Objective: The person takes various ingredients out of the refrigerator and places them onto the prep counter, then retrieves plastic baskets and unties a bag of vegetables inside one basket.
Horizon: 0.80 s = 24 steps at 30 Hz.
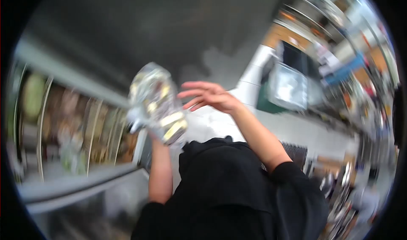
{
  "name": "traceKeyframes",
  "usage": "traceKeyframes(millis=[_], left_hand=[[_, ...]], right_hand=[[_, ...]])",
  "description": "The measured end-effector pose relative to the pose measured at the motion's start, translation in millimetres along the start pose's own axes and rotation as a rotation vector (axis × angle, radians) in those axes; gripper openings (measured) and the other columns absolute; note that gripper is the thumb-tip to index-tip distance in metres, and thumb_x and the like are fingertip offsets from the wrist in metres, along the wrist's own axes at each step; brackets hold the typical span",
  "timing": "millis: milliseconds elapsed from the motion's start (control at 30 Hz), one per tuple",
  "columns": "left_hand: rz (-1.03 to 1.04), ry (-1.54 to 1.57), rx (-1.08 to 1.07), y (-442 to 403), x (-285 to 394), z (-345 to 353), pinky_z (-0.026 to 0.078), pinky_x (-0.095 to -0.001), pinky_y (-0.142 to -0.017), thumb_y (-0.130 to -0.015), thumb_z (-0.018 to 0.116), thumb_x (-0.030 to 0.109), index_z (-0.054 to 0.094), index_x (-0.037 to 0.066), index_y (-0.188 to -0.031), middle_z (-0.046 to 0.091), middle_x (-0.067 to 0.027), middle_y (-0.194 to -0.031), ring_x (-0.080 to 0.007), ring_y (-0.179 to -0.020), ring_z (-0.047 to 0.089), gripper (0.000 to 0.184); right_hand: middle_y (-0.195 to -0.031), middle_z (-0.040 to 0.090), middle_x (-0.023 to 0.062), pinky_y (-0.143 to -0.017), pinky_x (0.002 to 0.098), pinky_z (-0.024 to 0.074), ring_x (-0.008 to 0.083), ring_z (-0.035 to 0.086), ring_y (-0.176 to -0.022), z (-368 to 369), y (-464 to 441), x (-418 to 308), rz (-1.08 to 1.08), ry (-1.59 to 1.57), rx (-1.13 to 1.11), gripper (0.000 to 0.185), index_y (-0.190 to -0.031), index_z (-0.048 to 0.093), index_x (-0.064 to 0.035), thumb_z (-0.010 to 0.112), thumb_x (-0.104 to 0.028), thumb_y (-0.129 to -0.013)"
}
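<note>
A clear plastic bag [156, 98] with pale yellow and brownish pieces inside is held up in front of me, blurred by motion. My left hand [151, 133] is under and behind the bag and holds it. Most of its fingers are hidden by the plastic. To the right of the bag, my right hand [208, 96] is open, its fingers spread and pointing at the bag. It holds nothing, and a narrow gap shows between fingertips and plastic.
Shelves [95, 132] packed with bagged goods stand to my left behind a grey frame. A large dark grey surface [169, 24] rises ahead. At right are a green bin [267, 98] with clear plastic over it and cluttered racks [339, 62]. White floor tiles [250, 77] show between.
</note>
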State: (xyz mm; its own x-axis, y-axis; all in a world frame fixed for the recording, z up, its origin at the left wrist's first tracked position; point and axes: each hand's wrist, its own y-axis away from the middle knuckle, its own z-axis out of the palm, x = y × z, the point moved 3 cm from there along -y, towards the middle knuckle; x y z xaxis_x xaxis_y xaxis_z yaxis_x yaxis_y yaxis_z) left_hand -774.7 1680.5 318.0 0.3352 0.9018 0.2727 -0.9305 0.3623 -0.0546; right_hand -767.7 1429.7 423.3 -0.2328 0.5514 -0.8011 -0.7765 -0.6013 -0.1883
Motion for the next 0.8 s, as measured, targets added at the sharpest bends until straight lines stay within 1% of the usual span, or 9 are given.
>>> traceKeyframes(millis=[67, 200, 267, 333, 400, 567, 667, 733, 800], left_hand=[[-0.071, -0.054, 0.035, 0.3, -35.7, -3.3, 0.038, -0.0551, -0.114, -0.09, 0.065, 0.033, 0.038, 0.008, -0.152, 0.046, -0.0169, -0.151, -0.0377, -0.137, 0.045, 0.072], [-0.21, -0.14, 0.032, -17.4, -107.7, 1.4, 0.035, -0.0552, -0.116, -0.089, 0.066, 0.033, 0.038, 0.009, -0.153, 0.045, -0.0163, -0.151, -0.0378, -0.139, 0.043, 0.074], [-0.25, -0.491, -0.234, -27.4, -155.0, 14.5, 0.036, -0.0533, -0.115, -0.094, 0.063, 0.025, 0.032, 0.012, -0.155, 0.042, -0.0143, -0.153, -0.0354, -0.137, 0.045, 0.07], [-0.274, -0.755, -0.042, -39.0, -209.8, 53.2, 0.03, -0.0465, -0.119, -0.091, 0.067, 0.013, 0.021, 0.013, -0.16, 0.035, -0.0112, -0.158, -0.0314, -0.142, 0.039, 0.083], [-0.325, -1.156, -0.334, -56.4, -247.2, 126.3, 0.027, -0.0394, -0.118, -0.094, 0.07, 0.023, 0.008, 0.014, -0.162, 0.027, -0.0116, -0.162, -0.0255, -0.144, 0.033, 0.092], [-0.491, -1.347, -0.75, -76.2, -320.8, 143.9, 0.031, -0.0403, -0.116, -0.095, 0.069, 0.025, 0.006, 0.007, -0.161, 0.029, -0.0223, -0.159, -0.0279, -0.144, 0.036, 0.093], [-0.707, -1.401, -0.87, -79.3, -367.6, 154.8, 0.032, -0.0393, -0.116, -0.094, 0.07, 0.027, 0.013, 0.003, -0.159, 0.038, -0.0231, -0.155, -0.0296, -0.142, 0.04, 0.09], [-0.902, -1.401, -0.948, -79.9, -396.4, 140.6, 0.035, -0.0398, -0.114, -0.094, 0.07, 0.028, 0.029, 0.0, -0.155, 0.047, -0.0211, -0.149, -0.0312, -0.139, 0.045, 0.079], [-0.866, -1.324, -0.984, -84.4, -419.6, 114.3, 0.039, -0.0411, -0.111, -0.096, 0.067, 0.032, 0.043, 0.002, -0.149, 0.049, -0.0199, -0.149, -0.0329, -0.137, 0.049, 0.066]], right_hand=[[-0.142, 0.055, 0.0192, -0.095, 0.0393, 0.0557, 0.0306, 0.066, -0.115, -30.1, 57.2, -11.4, -0.046, 0.029, 0.159, 0.062, -0.15, 0.039, -0.0022, 0.056, -0.038, -0.103], [-0.157, 0.036, 0.0169, -0.111, 0.0439, 0.0399, 0.0291, 0.043, -0.142, -80.5, 163.2, -25.1, -0.333, -0.088, 0.879, 0.082, -0.157, 0.022, -0.0081, 0.06, -0.05, -0.098], [-0.161, 0.026, 0.0136, -0.116, 0.0424, 0.031, 0.0256, 0.031, -0.147, -80.0, 169.9, 7.2, -0.456, 0.324, 0.689, 0.094, -0.159, 0.013, -0.0084, 0.068, -0.046, -0.094], [-0.162, 0.021, 0.0144, -0.12, 0.041, 0.024, 0.0251, 0.023, -0.15, -61.0, 189.7, 19.3, -0.276, 0.372, 0.847, 0.104, -0.16, 0.002, -0.0092, 0.074, -0.04, -0.091], [-0.159, 0.028, 0.0159, -0.119, 0.0407, 0.0266, 0.024, 0.027, -0.148, -78.8, 228.5, 13.0, -0.218, -0.147, 0.736, 0.099, -0.16, -0.001, -0.0094, 0.071, -0.031, -0.095], [-0.144, 0.051, 0.014, -0.109, 0.0423, 0.0457, 0.0263, 0.055, -0.13, -101.8, 333.7, 7.2, -0.399, -0.307, 0.924, 0.075, -0.154, 0.027, -0.0061, 0.069, -0.023, -0.094], [-0.131, 0.063, 0.0162, -0.099, 0.0418, 0.0546, 0.0271, 0.067, -0.113, -138.8, 402.1, 7.9, -0.53, -0.415, 1.052, 0.054, -0.141, 0.048, -0.0007, 0.065, -0.022, -0.094], [-0.126, 0.066, 0.0177, -0.098, 0.0446, 0.0555, 0.03, 0.068, -0.11, -155.6, 431.0, -5.0, -0.668, -0.657, 1.143, 0.049, -0.139, 0.049, 0.0015, 0.057, -0.024, -0.098], [-0.124, 0.067, 0.0173, -0.096, 0.0444, 0.0561, 0.0294, 0.069, -0.107, -201.1, 455.5, -15.3, -0.769, -0.628, 1.327, 0.045, -0.138, 0.05, 0.0005, 0.054, -0.022, -0.098]])
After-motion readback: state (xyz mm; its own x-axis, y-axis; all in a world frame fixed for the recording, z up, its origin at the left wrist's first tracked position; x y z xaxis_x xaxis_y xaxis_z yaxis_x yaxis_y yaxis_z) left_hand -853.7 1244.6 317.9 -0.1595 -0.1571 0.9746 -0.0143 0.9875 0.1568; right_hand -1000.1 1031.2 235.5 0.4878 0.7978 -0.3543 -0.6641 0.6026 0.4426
